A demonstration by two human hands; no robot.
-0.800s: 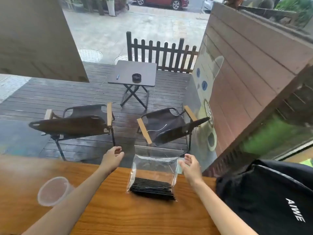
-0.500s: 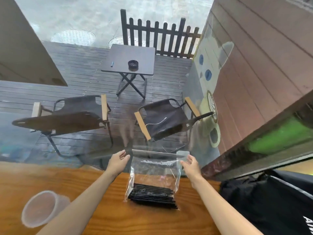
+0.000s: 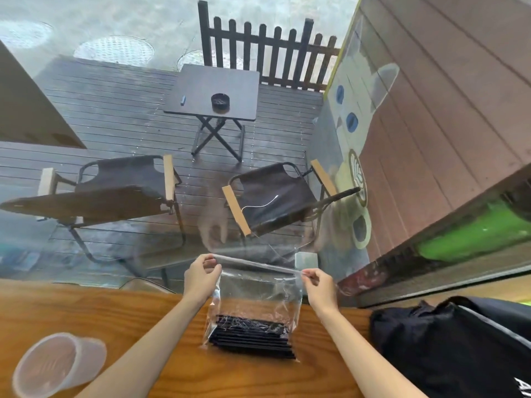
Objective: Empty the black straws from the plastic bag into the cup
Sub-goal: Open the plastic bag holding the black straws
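Both hands pinch the top corners of the plastic bag (image 3: 255,294), left hand (image 3: 200,275) and right hand (image 3: 321,285), near the worktop's (image 3: 143,320) far edge. The film looks limp and slippery; the straws (image 3: 253,337) light, stiff. The cup (image 3: 57,366) lies at the near left corner.

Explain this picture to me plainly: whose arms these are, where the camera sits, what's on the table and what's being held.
There is no machine here. The arms belong to a person wearing a wide-angle camera on the head, looking forward and down, so you see their own hands. The left hand and right hand each pinch a top corner of a clear plastic bag standing on the wooden table. Black straws lie in the bag's bottom. An empty plastic cup sits at the left, a black bag at the right.
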